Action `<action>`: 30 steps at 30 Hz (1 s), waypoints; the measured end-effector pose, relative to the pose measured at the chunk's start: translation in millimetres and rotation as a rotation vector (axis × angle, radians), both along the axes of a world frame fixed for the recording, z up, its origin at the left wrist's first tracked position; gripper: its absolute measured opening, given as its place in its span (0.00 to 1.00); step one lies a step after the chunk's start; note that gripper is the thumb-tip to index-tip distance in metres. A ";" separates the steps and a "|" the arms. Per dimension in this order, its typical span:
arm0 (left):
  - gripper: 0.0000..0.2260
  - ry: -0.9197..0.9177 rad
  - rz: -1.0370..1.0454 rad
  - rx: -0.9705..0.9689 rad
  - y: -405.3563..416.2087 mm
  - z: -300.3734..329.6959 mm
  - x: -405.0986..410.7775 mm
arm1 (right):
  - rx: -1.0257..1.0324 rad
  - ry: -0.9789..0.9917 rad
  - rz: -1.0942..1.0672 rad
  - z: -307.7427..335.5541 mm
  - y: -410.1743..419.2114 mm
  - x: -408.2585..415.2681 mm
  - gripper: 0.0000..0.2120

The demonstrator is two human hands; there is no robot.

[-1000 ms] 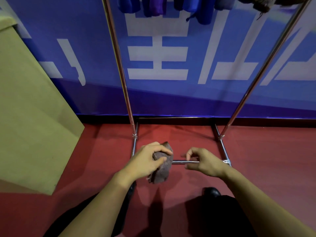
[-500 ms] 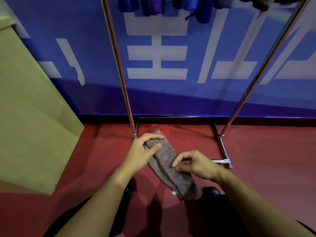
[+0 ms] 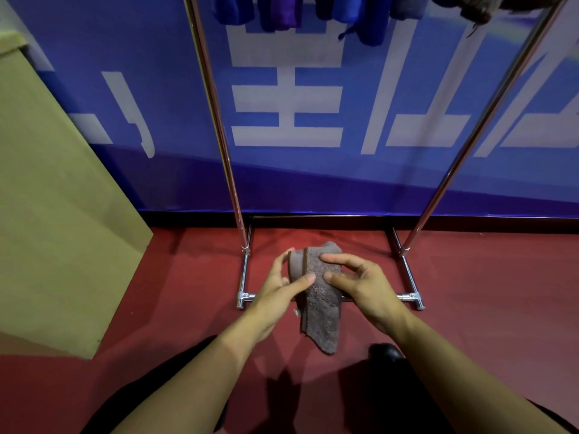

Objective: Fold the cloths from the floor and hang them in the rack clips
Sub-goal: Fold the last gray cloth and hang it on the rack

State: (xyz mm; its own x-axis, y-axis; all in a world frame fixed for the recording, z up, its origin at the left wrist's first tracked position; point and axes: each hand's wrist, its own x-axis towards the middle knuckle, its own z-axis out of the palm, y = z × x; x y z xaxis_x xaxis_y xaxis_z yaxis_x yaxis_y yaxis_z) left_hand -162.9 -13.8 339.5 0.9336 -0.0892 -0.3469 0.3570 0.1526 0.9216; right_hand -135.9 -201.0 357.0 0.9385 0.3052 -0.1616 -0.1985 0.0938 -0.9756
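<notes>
While it hangs folded above the red floor [image 3: 470, 292], the grey-brown cloth [image 3: 319, 308] runs long from twelve down to six, tip at six. Left hand [image 3: 279, 292] pinches its nine o'clock edge; right hand [image 3: 360, 285] pinches the three o'clock side. Rack [image 3: 407, 296] base behind.

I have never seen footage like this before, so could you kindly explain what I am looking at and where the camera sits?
The camera is worn on a person's head and looks down at their bare hands; no machine is involved. The left hand and right hand together hold a folded grey-brown fuzzy cloth above the red floor. Behind stands a shiny metal clothes rack, with blue and purple cloths already hanging at the top. A tan cardboard box sits to the left.
</notes>
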 end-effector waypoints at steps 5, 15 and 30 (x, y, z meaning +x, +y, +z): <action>0.35 -0.105 0.092 -0.003 -6.3 6.1 3.8 | -0.025 -0.090 -0.013 -0.6 1.0 2.0 0.21; 0.27 -0.227 0.247 0.014 0.3 4.5 18.0 | -0.578 -0.508 -0.131 -6.5 5.4 2.9 0.11; 0.06 -0.210 0.148 0.518 -11.0 -5.0 10.4 | -0.227 -0.170 -0.055 -19.8 13.4 -3.0 0.13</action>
